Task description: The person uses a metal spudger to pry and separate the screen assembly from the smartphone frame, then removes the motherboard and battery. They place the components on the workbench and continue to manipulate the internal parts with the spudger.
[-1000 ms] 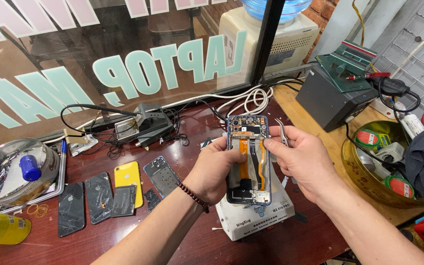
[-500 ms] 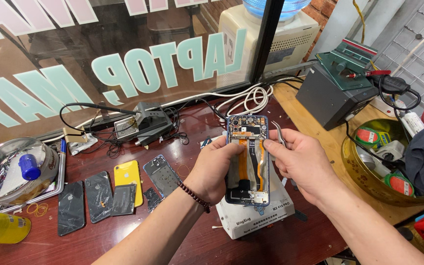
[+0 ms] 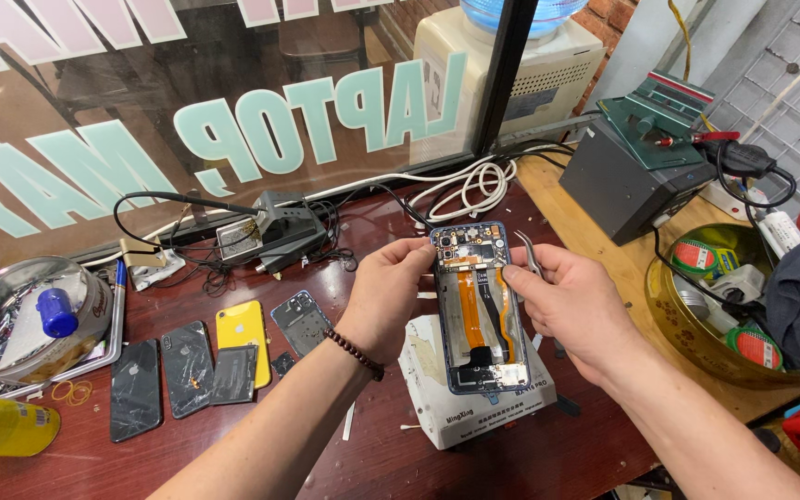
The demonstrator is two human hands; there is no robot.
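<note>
An opened phone [image 3: 480, 308] with its back off, orange flex cables showing, stands tilted over a white box-shaped heating pad [image 3: 446, 398]. My left hand [image 3: 383, 294] grips the phone's left edge near the top. My right hand [image 3: 574, 306] holds the right edge and also carries metal tweezers [image 3: 529, 252], tips pointing up beside the phone's top corner.
Several phone back covers, one yellow [image 3: 241, 335], lie at left on the dark red table. A metal bowl [image 3: 20, 319] sits far left. Cables and a charger [image 3: 275, 231] lie by the window. A grey power unit [image 3: 631, 181] and a brass bowl of tape rolls [image 3: 733, 306] stand right.
The phone and both hands have shifted slightly, the phone now tilted a little more upright; the grip is the same.
</note>
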